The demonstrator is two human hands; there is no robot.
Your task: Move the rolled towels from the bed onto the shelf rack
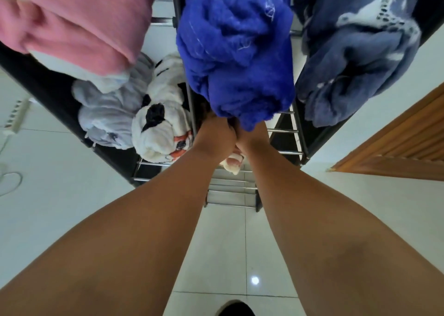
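Note:
A bright blue rolled towel [235, 51] lies on the top tier of the black metal shelf rack [230, 192], in the middle. My left hand [213, 135] is closed as a fist against the towel's near end. My right hand [249, 133] reaches beside it and is mostly hidden under the blue cloth. A small cream towel [231, 164] shows just below and between my wrists. On the rack also lie a pink towel [72, 22], a navy patterned towel [355, 51], a pale grey towel [108, 113] and a white towel with black patches [163, 128].
The rack stands on a glossy white tiled floor [228, 255]. A wooden door [396, 147] is at the right. A power strip with a cord [14, 116] lies on the floor at the left. A dark shoe tip [235, 309] is at the bottom edge.

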